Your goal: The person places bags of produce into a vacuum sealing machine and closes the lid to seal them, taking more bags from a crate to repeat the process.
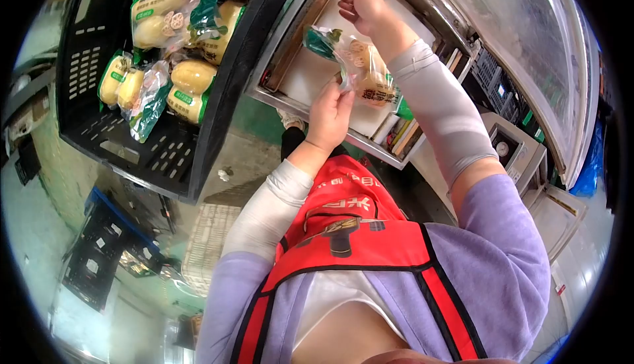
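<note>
Holding the packet (371, 78), left fingers (329, 94) are partly hidden.

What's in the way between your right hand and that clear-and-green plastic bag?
Nothing visible: only the flat white surface shows between the right hand and the clear-and-green plastic bag, whose edge the left hand pinches.

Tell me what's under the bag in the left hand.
A white surface within a metal frame shows around the bag; whatever lies directly beneath the bag is covered.
</note>
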### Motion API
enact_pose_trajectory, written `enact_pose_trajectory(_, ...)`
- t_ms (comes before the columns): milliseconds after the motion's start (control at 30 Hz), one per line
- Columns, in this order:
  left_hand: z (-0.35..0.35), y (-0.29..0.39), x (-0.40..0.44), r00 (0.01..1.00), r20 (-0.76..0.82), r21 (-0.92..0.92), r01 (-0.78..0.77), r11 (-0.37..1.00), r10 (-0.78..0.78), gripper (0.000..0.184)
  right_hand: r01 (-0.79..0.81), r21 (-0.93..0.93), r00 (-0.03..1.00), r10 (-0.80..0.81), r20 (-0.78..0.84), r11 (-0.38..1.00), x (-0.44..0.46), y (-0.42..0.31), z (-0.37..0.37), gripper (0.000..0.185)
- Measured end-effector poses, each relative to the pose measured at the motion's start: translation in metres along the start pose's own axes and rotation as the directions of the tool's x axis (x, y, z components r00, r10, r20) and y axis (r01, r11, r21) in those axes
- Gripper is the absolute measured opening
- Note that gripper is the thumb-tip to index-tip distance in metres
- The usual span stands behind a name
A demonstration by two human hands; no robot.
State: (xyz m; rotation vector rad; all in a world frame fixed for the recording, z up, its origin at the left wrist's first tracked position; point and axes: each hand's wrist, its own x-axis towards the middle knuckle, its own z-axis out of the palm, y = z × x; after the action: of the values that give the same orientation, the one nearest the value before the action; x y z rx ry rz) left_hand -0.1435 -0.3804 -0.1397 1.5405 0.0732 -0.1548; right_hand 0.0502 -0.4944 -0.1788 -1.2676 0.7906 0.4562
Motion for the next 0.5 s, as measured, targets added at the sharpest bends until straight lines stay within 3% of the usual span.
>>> enact_pose_trajectory(167,-0.003,-0.003,-0.004,0.998,0.007,0.047,0.064,0.997,-0.065,0.022,-0.043,-0.137,0.999,0.042,-0.011,0.99,-0.001,0.007,0.003,0.017)
enact_pose_trajectory(500,-0.002,0.009,-0.007,1.0,0.004,0.08,-0.023,0.997,0.023,0.026,-0.185,-0.05,0.983,0.185,-0.001,0.981,0.003,0.002,0.006,0.01)
